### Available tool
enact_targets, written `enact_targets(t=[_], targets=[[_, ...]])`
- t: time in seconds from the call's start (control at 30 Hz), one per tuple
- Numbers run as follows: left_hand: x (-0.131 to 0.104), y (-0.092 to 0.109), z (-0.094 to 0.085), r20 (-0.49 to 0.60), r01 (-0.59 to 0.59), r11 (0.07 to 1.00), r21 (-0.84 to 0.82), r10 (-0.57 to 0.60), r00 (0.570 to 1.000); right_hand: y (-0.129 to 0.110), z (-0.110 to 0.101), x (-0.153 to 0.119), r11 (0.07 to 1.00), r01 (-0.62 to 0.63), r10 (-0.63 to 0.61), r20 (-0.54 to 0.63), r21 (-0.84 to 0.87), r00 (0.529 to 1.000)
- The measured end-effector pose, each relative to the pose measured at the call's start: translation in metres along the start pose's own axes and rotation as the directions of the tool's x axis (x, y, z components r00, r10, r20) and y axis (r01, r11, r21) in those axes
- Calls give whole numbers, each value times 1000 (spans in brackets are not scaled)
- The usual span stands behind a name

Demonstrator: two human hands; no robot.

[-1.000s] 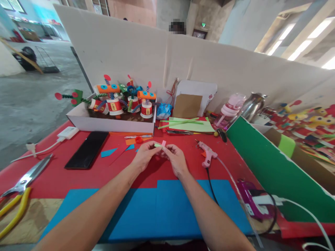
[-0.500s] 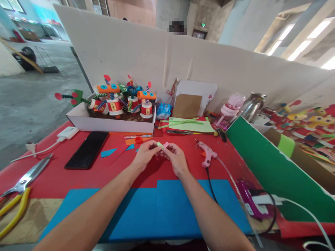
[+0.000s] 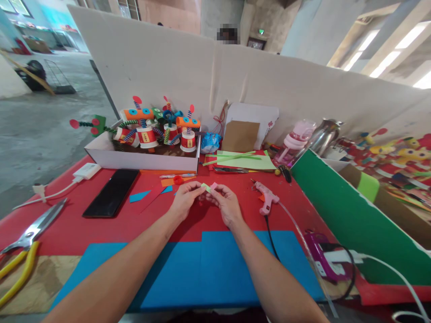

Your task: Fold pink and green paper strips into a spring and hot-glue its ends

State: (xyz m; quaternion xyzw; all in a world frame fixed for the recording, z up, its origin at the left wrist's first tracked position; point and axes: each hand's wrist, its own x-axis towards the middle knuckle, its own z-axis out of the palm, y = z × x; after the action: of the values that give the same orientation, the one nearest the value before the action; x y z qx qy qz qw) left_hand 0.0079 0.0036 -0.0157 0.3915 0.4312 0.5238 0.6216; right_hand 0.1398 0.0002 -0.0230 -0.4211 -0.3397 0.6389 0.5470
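Close together over the red table covering (image 3: 188,220), my left hand (image 3: 184,197) and my right hand (image 3: 226,204) pinch a small folded paper piece. Its green part (image 3: 206,187) lies between both sets of fingertips, and its pink part (image 3: 214,185) shows at the right fingertips. The folds are too small to make out fully. Just beyond my left hand are a red ring (image 3: 178,180) and scraps of orange, red and blue paper (image 3: 139,196). To the right of my right hand a pink hot glue gun (image 3: 267,197) rests on the table.
At the back left a white box (image 3: 144,161) holds several paper-cup figures. Light-green paper strips (image 3: 232,158) lie on sheets behind my hands. A phone (image 3: 111,193) and large yellow-handled scissors (image 3: 33,237) are on the left. A green board (image 3: 357,224) and purple power strip (image 3: 323,258) stand right.
My left fingertips have shifted slightly left, and more of the green paper shows between the hands. Everything else stays in place.
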Motion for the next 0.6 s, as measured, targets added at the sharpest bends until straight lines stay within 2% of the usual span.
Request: enact_targets(t=[0.4,0.6], targets=[[-2,2,2,12,-18,999,48,17,1000,1,-1,2,997,-17,19,-24,73,1000],[0,1,1,21,-42,991,125,39,999,0,1,0,998,36,-37,13,52,999]])
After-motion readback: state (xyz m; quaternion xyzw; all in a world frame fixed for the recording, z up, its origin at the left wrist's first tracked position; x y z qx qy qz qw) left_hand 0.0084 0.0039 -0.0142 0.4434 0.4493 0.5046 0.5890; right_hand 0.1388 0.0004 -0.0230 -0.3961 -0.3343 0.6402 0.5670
